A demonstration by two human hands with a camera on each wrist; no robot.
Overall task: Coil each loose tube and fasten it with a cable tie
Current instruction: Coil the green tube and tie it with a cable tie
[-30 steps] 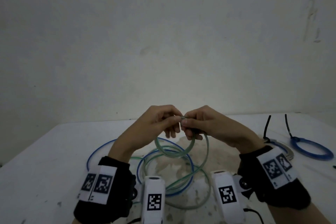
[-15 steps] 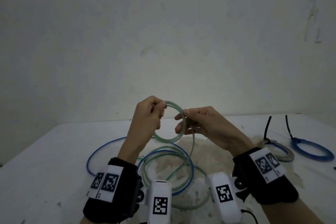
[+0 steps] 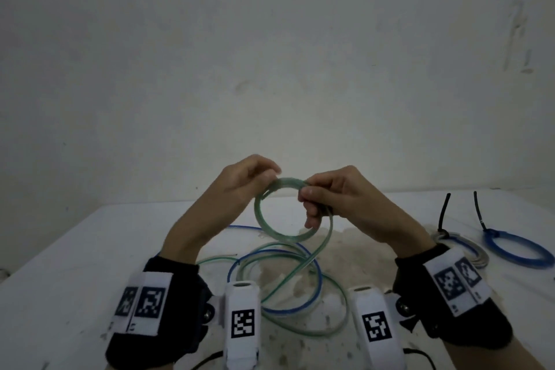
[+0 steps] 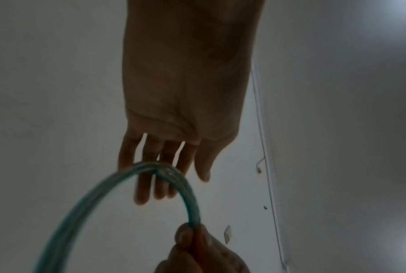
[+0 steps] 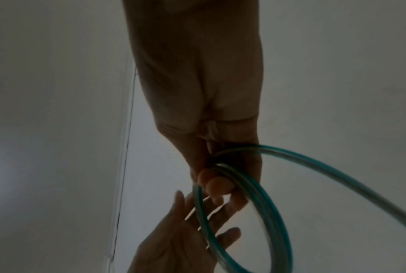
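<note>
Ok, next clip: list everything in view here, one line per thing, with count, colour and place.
green tube: one, translucent green, partly wound into a small coil held up between the hands, the rest trailing down to the table
blue tube: one, blue, loose on the table under the hands, tangled with the green one
tied blue coil: one, blue, far right of the table, black cable tie sticking up
tied grey coil: one, greyish, beside the blue coil, black tie upright
table: one, white, stained in the middle
wall: one, off-white, behind the table
left hand: fingers straight, touching the coil's top
right hand: pinches the coil's turns together
wrist cameras: two, white, on black wristbands
</note>
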